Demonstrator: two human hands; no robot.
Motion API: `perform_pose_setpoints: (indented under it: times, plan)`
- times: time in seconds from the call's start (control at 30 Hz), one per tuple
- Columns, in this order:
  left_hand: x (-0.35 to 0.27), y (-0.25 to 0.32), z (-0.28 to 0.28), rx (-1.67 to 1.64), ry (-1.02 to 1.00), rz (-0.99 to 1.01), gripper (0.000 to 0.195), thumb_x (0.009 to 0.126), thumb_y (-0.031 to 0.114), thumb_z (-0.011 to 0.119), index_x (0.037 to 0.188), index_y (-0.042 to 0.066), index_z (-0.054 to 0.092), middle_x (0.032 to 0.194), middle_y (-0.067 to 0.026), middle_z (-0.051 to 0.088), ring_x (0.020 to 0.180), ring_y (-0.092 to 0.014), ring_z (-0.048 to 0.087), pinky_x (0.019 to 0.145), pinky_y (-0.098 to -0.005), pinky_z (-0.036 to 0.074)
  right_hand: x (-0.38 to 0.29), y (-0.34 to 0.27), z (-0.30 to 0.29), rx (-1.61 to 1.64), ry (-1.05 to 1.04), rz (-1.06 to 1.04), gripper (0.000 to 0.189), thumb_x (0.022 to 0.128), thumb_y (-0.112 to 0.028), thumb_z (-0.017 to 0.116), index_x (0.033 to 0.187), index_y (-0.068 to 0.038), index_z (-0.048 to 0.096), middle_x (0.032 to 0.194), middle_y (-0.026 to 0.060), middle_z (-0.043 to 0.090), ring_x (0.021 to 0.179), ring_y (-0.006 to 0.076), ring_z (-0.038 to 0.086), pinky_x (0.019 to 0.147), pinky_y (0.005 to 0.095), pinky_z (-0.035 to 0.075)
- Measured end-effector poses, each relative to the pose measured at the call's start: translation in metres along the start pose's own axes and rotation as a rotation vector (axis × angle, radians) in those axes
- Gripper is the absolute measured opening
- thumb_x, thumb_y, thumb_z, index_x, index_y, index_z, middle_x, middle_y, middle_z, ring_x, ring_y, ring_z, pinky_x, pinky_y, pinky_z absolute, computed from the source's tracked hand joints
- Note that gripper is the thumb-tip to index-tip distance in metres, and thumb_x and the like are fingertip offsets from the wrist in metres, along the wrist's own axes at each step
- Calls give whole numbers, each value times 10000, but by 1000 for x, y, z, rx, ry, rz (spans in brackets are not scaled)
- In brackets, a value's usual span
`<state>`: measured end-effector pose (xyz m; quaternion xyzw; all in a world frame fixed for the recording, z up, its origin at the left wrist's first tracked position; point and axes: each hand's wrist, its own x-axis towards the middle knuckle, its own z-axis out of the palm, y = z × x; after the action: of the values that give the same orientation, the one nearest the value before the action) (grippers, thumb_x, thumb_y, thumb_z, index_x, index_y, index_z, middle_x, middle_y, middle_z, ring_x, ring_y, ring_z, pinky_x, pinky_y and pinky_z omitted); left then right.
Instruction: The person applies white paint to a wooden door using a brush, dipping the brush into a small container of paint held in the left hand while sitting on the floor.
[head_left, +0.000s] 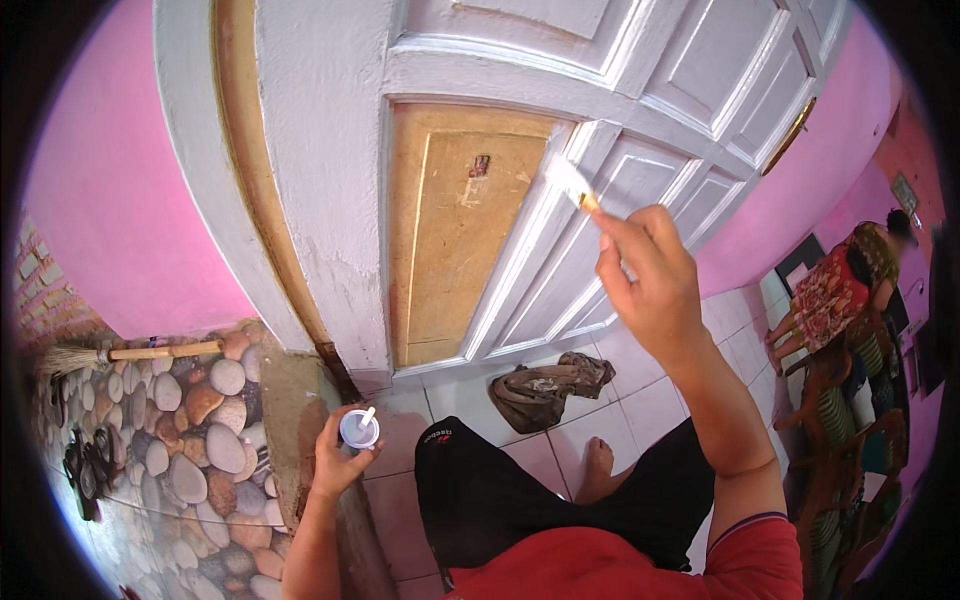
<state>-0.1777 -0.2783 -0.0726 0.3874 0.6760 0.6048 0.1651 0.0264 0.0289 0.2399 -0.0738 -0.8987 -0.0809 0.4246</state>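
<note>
My right hand grips a paintbrush by its handle. The white-coated bristles are at the molding beside a bare tan panel in the wooden door. Light grey-white paint covers most of the other panels and rails, while this panel bears scuffs and a small sticker. Low on the left, my left hand is wrapped around a small open paint can. Pale paint shows inside it, and a light stick stands in the can, leaning on its rim.
A crumpled brown cloth lies on the white floor tiles by my bare foot. At left are a broom, dark sandals and pebble-patterned flooring. Another person bends over at right, near wooden chairs.
</note>
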Motion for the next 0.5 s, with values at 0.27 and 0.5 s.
perform_pose_setpoints:
  times: [0.27,0.5]
  plan:
    - [0,-2,0,-22,22,-28,624,715,36,807,1292,-17,574,1191,-115,681,1096,-184,656,983,-342,516,-8,-16,-6,7,200,-31,259,887,32,701,1144,3,708,901,102,588,731,191,581,606,299,469]
    - [-3,-9,-6,-58,37,3,628,745,80,843,1305,-9,572,1187,-119,679,1105,-206,655,975,-359,518,-76,-71,35,814,-66,551,203,943,0,684,1144,29,687,941,99,637,739,141,654,641,257,507]
